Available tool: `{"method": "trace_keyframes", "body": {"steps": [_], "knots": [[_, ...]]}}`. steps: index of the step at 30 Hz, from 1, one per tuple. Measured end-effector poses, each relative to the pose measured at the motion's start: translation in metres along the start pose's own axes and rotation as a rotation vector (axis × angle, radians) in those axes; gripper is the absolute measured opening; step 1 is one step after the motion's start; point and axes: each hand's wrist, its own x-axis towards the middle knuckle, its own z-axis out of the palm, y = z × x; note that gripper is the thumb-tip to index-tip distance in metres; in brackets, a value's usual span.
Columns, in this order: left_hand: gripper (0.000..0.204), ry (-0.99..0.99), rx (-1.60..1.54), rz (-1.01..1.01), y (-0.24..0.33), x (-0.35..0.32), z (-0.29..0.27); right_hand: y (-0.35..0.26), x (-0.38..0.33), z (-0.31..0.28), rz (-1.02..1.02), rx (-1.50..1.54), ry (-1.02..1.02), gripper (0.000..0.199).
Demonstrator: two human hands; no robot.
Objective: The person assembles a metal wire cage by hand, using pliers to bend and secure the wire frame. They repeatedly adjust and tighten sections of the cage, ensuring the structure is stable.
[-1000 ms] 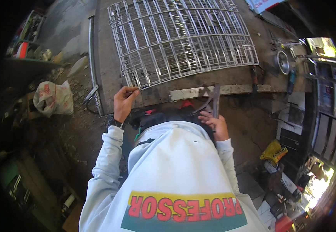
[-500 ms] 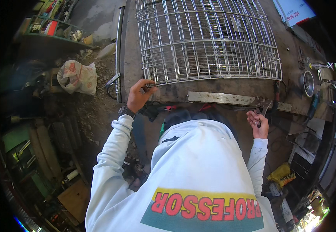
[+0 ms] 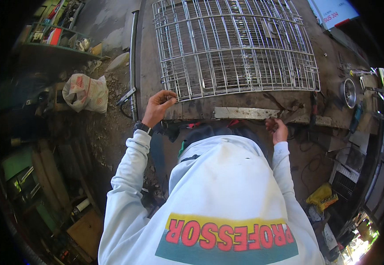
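A shiny wire grid panel, with more wire mesh showing beneath it, lies on a brown workbench. At its near left corner is my left hand, with thumb and forefinger closed on the corner wire. My right hand is at the bench's front edge, right of the middle, its fingers curled. Dark pliers reach up from it over the bench edge. Their handles are partly hidden by my fingers, and the details are blurred. A flat metal strip with small holes runs along the front edge beside this hand.
On the bench's right side are a round metal ring, a blue-handled tool and other tools. A metal pipe stands along the left edge. Beyond it, a white plastic sack sits on the littered ground. A yellow bag lies lower right.
My right hand has moved left along the bench edge, and the pliers have shifted with it. My left hand stays at the grid's corner. The whole view has shifted slightly.
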Motion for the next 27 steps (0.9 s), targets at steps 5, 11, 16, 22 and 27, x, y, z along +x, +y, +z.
{"method": "trace_keyframes", "body": {"steps": [5, 11, 16, 22, 27], "knots": [[0.022, -0.102, 0.139, 0.054, 0.016, 0.010, 0.002, 0.049, 0.044, -0.011, -0.007, -0.607, 0.215, 0.056], [0.035, -0.160, 0.497, 0.015, 0.032, -0.003, 0.001, 0.064, 0.054, -0.030, -0.213, -0.807, 0.441, 0.062], [0.031, -0.004, 0.421, 0.182, 0.011, -0.011, 0.007, 0.048, 0.016, 0.003, 0.028, -0.480, 0.260, 0.056], [0.022, 0.009, 0.434, 0.194, 0.012, -0.005, 0.004, 0.091, 0.008, -0.005, -0.007, -0.433, 0.288, 0.051], [0.022, -0.046, 0.376, 0.258, 0.021, -0.002, 0.011, 0.063, -0.037, 0.023, -0.008, -0.829, 0.399, 0.045]]}}
